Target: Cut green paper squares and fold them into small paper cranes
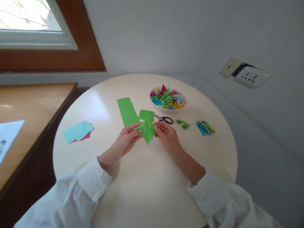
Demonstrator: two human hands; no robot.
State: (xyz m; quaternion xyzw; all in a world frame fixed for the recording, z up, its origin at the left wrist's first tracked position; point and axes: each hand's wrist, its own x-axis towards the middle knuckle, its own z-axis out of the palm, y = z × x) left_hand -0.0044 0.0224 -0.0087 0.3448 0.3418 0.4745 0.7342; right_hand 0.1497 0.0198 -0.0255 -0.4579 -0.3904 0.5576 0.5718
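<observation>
Pale walls (152, 38) meet behind a round cream table (147, 190); wooden desk (35, 104) at the left, below a wood-framed window (85, 41). Shallow white bowl (169, 110), holding many-coloured folded paper pieces, sits toward the table's far side.

Left hand (129, 136): fingers nearly closed, thumb and fingertips pinching the left corner of the folded green paper (148, 131). Right hand (168, 136): thumb and forefinger closed on its right corner, other fingers curled. Paper is held between both hands above the table — creased, pointed toward the wearer.

Long green sheet (128, 110) lies beyond the left hand; light-blue sheets (77, 131) overlap pink paper (85, 136) farther left. Black-handled scissors (167, 120), blades over a smaller green piece (145, 114). Coloured strips (205, 128) at right; two small green folded pieces (186, 126) between strips and scissors.
</observation>
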